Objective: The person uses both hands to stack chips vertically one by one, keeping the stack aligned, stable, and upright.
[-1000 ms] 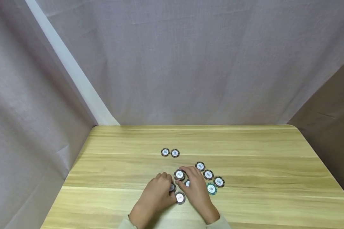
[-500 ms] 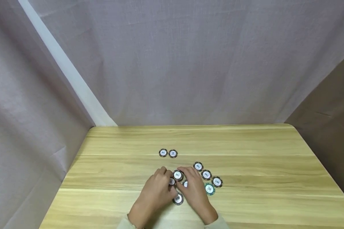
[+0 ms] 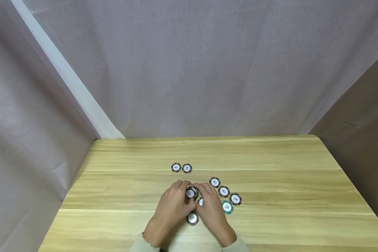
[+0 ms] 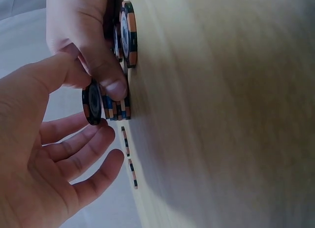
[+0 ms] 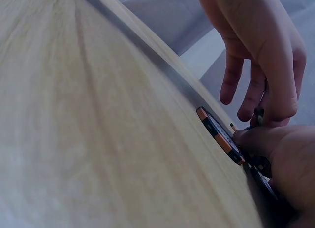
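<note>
My left hand [image 3: 172, 207] pinches one black chip [image 4: 92, 102] between thumb and fingers. That chip is tilted just above a short stack of black chips [image 4: 117, 109], whose sides my right hand [image 3: 211, 209] grips with thumb and fingers. From the head view the held chip [image 3: 190, 193] overlaps the stack's top. One black chip [image 3: 200, 201] lies partly under my right hand, and another marked 100 [image 3: 192, 218] lies nearer, below both thumbs. In the right wrist view a chip [image 5: 220, 135] lies beside my right thumb; my left hand [image 5: 268, 55] reaches down behind it.
Two black chips [image 3: 181, 168] lie side by side farther back on the wooden table [image 3: 286, 168]. Right of my hands three black chips [image 3: 224, 191] form a slanting row, with a green chip marked 20 [image 3: 227, 207] near them. Grey curtains [image 3: 189, 70] stand behind the table.
My left hand has lifted its chip from the left side of the stack, up and rightward to over the stack. The right hand stays around the stack. The head view has shifted slightly.
</note>
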A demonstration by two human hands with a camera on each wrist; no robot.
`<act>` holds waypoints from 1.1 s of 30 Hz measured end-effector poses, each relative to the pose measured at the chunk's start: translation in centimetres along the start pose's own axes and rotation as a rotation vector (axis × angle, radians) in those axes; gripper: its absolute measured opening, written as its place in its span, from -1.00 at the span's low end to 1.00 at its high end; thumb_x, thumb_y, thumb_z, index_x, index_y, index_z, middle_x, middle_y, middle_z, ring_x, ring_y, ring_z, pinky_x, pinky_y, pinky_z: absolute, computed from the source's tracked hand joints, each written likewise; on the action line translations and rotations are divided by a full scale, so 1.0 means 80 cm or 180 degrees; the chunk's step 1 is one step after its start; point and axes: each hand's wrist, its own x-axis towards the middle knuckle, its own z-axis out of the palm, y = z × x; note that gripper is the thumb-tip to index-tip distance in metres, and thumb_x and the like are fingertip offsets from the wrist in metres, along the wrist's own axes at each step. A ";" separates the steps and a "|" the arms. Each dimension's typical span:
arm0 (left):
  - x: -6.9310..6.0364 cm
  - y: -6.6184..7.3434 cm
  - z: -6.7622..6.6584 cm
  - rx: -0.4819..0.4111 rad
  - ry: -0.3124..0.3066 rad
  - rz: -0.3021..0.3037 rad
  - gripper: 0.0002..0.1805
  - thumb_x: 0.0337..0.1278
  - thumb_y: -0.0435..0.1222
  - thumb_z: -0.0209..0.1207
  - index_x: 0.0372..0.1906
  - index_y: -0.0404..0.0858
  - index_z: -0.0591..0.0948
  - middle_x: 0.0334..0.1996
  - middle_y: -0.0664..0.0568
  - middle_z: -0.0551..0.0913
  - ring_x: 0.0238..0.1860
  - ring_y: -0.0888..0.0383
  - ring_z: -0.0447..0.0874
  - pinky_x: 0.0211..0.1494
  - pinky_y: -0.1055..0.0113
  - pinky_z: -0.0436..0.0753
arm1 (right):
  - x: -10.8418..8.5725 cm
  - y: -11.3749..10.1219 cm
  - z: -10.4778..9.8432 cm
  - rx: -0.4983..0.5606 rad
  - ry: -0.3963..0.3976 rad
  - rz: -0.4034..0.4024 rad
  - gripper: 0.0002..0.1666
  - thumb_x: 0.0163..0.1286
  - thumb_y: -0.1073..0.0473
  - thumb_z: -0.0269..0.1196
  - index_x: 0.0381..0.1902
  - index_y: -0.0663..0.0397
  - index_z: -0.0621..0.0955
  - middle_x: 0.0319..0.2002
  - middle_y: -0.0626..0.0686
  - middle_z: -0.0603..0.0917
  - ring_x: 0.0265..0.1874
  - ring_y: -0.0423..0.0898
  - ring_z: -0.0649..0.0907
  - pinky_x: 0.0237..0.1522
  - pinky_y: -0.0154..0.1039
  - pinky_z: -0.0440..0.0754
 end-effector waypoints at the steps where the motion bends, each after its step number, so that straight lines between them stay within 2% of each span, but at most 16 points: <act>1: 0.001 0.000 0.001 -0.0013 0.0005 -0.0009 -0.53 -0.11 -0.29 0.44 0.01 -0.32 0.69 -0.17 -0.05 0.71 -0.16 0.04 0.74 -0.12 0.16 0.79 | 0.000 0.000 0.000 -0.0009 0.0003 -0.0004 -0.36 0.03 0.32 0.62 0.13 0.13 0.70 0.00 0.01 0.71 0.09 0.00 0.64 0.23 0.05 0.61; 10: 0.005 -0.001 0.000 -0.0171 -0.0028 -0.0100 -0.54 -0.04 -0.37 0.47 0.05 -0.35 0.68 -0.13 -0.10 0.74 -0.10 0.01 0.75 -0.06 0.15 0.79 | 0.002 -0.004 -0.001 -0.0018 -0.0066 0.0028 -0.35 0.07 0.26 0.62 0.16 0.13 0.69 0.01 0.02 0.71 0.10 0.01 0.63 0.24 0.07 0.60; 16: 0.007 -0.002 0.000 -0.0382 -0.0121 -0.0127 -0.56 0.06 -0.40 0.48 0.08 -0.38 0.67 -0.05 -0.16 0.77 0.01 -0.06 0.77 0.09 0.11 0.77 | 0.002 -0.002 -0.002 -0.0046 -0.0097 0.0057 -0.34 0.07 0.25 0.62 0.17 0.13 0.68 0.00 0.02 0.70 0.10 0.01 0.62 0.24 0.06 0.60; 26: 0.006 0.000 0.003 -0.0404 -0.0136 -0.0158 -0.64 0.10 -0.40 0.45 0.03 -0.30 0.69 -0.08 -0.10 0.80 -0.02 -0.01 0.78 0.06 0.13 0.77 | 0.003 0.001 0.000 -0.0031 -0.0096 0.0086 -0.37 0.07 0.25 0.61 0.14 0.15 0.69 -0.01 0.03 0.70 0.09 0.02 0.62 0.23 0.06 0.60; 33: 0.007 -0.004 0.000 -0.0485 -0.0191 -0.0209 -0.64 0.15 -0.40 0.44 0.06 -0.33 0.69 -0.04 -0.12 0.80 0.04 -0.02 0.78 0.15 0.11 0.75 | 0.002 0.001 0.001 -0.0074 -0.0074 0.0039 -0.37 0.09 0.18 0.62 0.15 0.13 0.69 0.00 0.02 0.71 0.09 0.02 0.62 0.24 0.05 0.60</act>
